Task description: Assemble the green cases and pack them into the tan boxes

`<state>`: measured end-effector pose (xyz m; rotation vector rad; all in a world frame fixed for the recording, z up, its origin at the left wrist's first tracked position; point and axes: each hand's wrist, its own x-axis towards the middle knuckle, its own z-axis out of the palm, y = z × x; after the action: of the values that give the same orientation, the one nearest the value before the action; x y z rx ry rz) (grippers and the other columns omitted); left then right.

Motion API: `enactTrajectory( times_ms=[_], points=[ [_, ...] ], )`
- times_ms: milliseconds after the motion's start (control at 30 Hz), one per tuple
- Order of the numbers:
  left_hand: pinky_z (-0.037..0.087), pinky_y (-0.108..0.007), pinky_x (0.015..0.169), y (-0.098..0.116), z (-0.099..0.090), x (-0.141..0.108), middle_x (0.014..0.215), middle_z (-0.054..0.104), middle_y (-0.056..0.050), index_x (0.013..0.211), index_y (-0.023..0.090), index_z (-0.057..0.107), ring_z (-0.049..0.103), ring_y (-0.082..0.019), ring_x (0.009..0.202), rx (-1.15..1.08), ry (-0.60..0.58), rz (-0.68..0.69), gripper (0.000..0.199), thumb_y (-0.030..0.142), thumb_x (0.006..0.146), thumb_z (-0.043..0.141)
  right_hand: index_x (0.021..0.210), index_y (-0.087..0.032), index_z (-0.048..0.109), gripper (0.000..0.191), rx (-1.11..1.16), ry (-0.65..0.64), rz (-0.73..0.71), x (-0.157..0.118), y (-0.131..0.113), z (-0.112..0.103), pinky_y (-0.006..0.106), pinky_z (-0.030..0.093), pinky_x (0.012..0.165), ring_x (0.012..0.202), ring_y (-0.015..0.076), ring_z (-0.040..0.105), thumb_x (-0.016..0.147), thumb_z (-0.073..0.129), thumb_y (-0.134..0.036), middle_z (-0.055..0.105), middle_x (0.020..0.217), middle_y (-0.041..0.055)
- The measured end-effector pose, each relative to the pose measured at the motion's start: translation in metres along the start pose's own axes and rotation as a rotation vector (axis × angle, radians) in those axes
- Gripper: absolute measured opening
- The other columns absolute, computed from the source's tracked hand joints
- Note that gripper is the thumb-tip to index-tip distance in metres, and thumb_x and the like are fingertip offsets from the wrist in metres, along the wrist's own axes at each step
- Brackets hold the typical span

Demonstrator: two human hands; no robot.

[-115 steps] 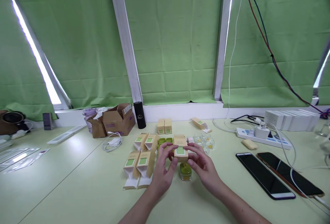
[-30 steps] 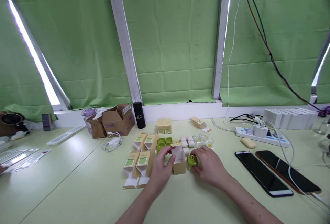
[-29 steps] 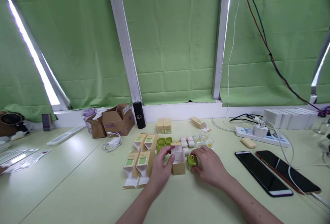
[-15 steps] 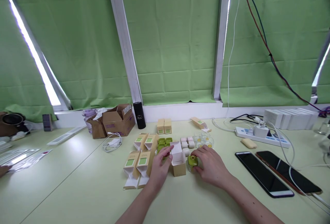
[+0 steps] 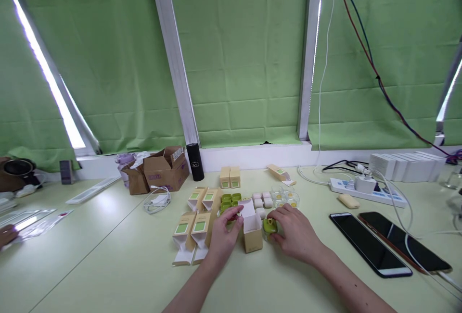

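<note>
In the head view an open small cardboard box (image 5: 253, 241) stands between my hands, its white inner flap raised. My left hand (image 5: 225, 231) has its thumb and fingers closed at the left side of this box. With its fingers, my right hand (image 5: 294, 230) grips a small clear jar with a green lid (image 5: 269, 225), just right of the box on the table. Behind the box are several green lids (image 5: 226, 198), several white round-edged pieces (image 5: 267, 202) and several clear jars (image 5: 285, 196). To the left lie several similar cardboard boxes (image 5: 200, 226) with open ends.
Two closed boxes (image 5: 230, 177) and one lying box (image 5: 278, 172) are at the back. Two phones (image 5: 370, 243) and a white power strip (image 5: 368, 192) with cables lie right. A brown carton (image 5: 166, 171) and black bottle (image 5: 195, 161) stand back left. Another person's hand (image 5: 7, 236) shows far left.
The open box has shifted slightly right and toward me and turned a little. The green-lidded jar stays in my right hand. At far left, the other person's hand has moved further into view.
</note>
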<state>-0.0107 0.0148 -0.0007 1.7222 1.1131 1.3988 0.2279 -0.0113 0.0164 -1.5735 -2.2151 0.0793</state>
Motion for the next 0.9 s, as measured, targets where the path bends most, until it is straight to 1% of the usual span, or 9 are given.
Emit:
enactTrajectory(
  times_ms=[133,233,333,433,533,667,767,833,900],
  points=[
    [0.055,-0.044,0.1,0.002,0.0,0.0,0.121,0.076,-0.016,0.115,0.016,0.079,0.07,-0.031,0.111,-0.05,0.019,-0.032,0.049,0.056,0.088,0.07,0.108,-0.025,0.072,0.028,-0.006,-0.01,-0.001,0.001,0.001,0.0,0.038,0.042,0.088,0.105,0.0295,0.06,0.08,0.074,-0.022,0.075,0.107,0.0065],
    [0.055,-0.044,0.1,0.002,0.0,0.0,0.121,0.077,-0.015,0.116,0.016,0.078,0.071,-0.031,0.109,-0.08,0.021,-0.075,0.051,0.057,0.086,0.072,0.107,-0.025,0.072,0.027,-0.01,-0.006,-0.005,0.001,0.0,0.0,0.038,0.042,0.088,0.106,0.03,0.06,0.081,0.073,-0.022,0.075,0.107,0.0069],
    [0.054,-0.044,0.1,0.004,-0.001,-0.001,0.123,0.076,-0.016,0.117,0.015,0.077,0.07,-0.031,0.11,-0.128,0.013,-0.105,0.051,0.054,0.083,0.076,0.107,-0.025,0.072,0.028,-0.011,-0.004,-0.008,0.0,0.0,-0.001,0.038,0.043,0.088,0.106,0.0302,0.061,0.08,0.074,-0.022,0.076,0.107,0.0071],
    [0.054,-0.044,0.1,0.006,-0.001,-0.003,0.123,0.076,-0.015,0.116,0.015,0.078,0.069,-0.031,0.111,-0.185,0.015,-0.12,0.047,0.046,0.082,0.076,0.107,-0.025,0.072,0.028,-0.011,-0.014,-0.001,0.0,0.001,0.0,0.038,0.043,0.088,0.105,0.0301,0.062,0.079,0.074,-0.022,0.076,0.107,0.0068],
    [0.053,-0.044,0.1,0.006,-0.002,-0.002,0.117,0.078,-0.013,0.114,0.015,0.079,0.069,-0.03,0.108,-0.221,0.028,-0.141,0.04,0.035,0.08,0.072,0.106,-0.025,0.072,0.027,-0.002,-0.016,0.01,0.0,0.001,0.001,0.038,0.044,0.088,0.105,0.0298,0.063,0.079,0.073,-0.021,0.076,0.107,0.0067],
    [0.053,-0.044,0.099,0.001,-0.003,0.001,0.105,0.079,-0.01,0.109,0.016,0.082,0.068,-0.027,0.1,-0.239,0.037,-0.168,0.044,0.023,0.071,0.062,0.103,-0.024,0.071,0.023,0.004,-0.007,0.024,0.0,-0.001,-0.001,0.039,0.045,0.088,0.1,0.0289,0.065,0.08,0.072,-0.021,0.075,0.106,0.0067],
    [0.053,-0.043,0.096,-0.003,-0.004,0.003,0.1,0.077,-0.01,0.109,0.016,0.082,0.067,-0.027,0.098,-0.233,0.03,-0.175,0.049,0.02,0.067,0.057,0.103,-0.024,0.07,0.02,0.051,0.046,0.053,0.001,0.0,-0.003,0.039,0.047,0.085,0.097,0.0284,0.066,0.083,0.069,-0.024,0.074,0.107,0.0074],
    [0.053,-0.042,0.095,-0.004,-0.004,0.003,0.099,0.076,-0.011,0.109,0.015,0.082,0.067,-0.027,0.098,-0.228,0.02,-0.168,0.051,0.019,0.066,0.056,0.109,-0.024,0.068,0.023,0.143,0.121,0.079,0.002,0.003,-0.003,0.039,0.05,0.085,0.098,0.0276,0.067,0.087,0.066,-0.027,0.073,0.112,0.0082],
    [0.053,-0.042,0.095,-0.004,-0.003,0.003,0.1,0.076,-0.011,0.11,0.016,0.082,0.067,-0.027,0.099,-0.229,0.018,-0.161,0.051,0.019,0.066,0.056,0.116,-0.024,0.065,0.027,0.285,0.22,0.096,0.003,0.006,-0.002,0.039,0.052,0.084,0.098,0.0266,0.067,0.09,0.063,-0.031,0.072,0.116,0.0093]
  ],
)
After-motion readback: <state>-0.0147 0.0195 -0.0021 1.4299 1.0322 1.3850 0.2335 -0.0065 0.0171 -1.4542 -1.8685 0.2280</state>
